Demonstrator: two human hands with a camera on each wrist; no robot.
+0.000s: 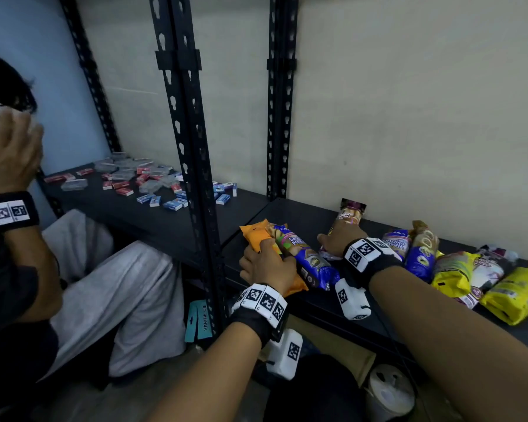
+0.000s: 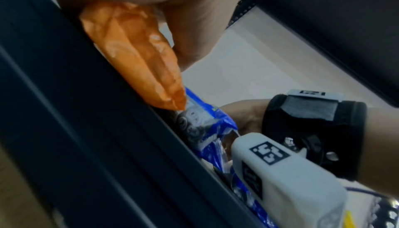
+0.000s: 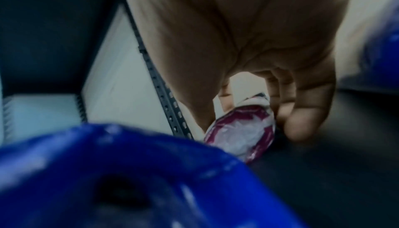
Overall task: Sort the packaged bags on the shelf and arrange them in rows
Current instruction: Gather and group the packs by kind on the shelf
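Observation:
On the black shelf [image 1: 299, 213] my left hand [image 1: 264, 261] grips an orange packet [image 1: 255, 234] that lies near the front edge; its fingers curl over the packet [image 2: 134, 52]. A long blue biscuit packet [image 1: 307, 257] lies right beside it [image 2: 207, 129]. Further back, my right hand [image 1: 340, 239] closes round a maroon and white packet [image 1: 349, 216], with fingers [image 3: 300, 112] curled on its end [image 3: 241, 131]. To the right several more packets lie in a loose pile: blue ones [image 1: 421, 257], yellow ones [image 1: 514, 295] and a white and maroon one [image 1: 486, 269].
Black slotted uprights [image 1: 189, 141] stand at the shelf's left. The neighbouring shelf holds several small red, blue and clear boxes [image 1: 153, 184]. Another person in grey trousers [image 1: 113, 284] sits at the left with a raised hand [image 1: 9, 159]. A white container [image 1: 390, 391] sits below.

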